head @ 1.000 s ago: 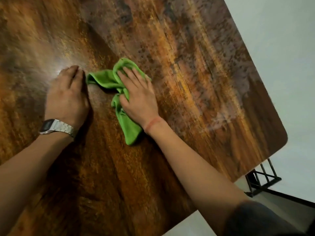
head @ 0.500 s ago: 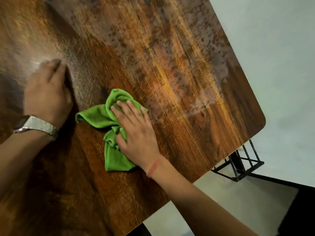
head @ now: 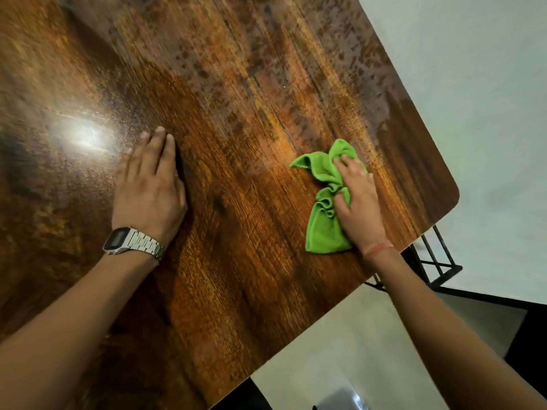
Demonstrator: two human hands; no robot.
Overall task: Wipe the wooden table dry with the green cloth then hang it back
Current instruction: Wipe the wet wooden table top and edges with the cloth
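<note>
The wooden table point(head: 245, 232) fills most of the view, dark brown and glossy. Greyish wet speckles cover its far part and its right edge. A crumpled green cloth point(head: 324, 226) lies near the table's right corner. My right hand point(head: 356, 202) presses down on the cloth, fingers spread over it. My left hand point(head: 149, 187) rests flat on the bare wood to the left, fingers together, a silver watch on its wrist.
The table's rounded right corner point(head: 453, 190) and near right edge border a pale floor point(head: 340, 344). A black metal frame point(head: 435, 261) stands on the floor just past that edge. A bright light glare point(head: 84, 134) sits on the wood beyond my left hand.
My right hand has slid the cloth from beside my left hand toward the table's right corner. My left hand stays flat on the wood.
</note>
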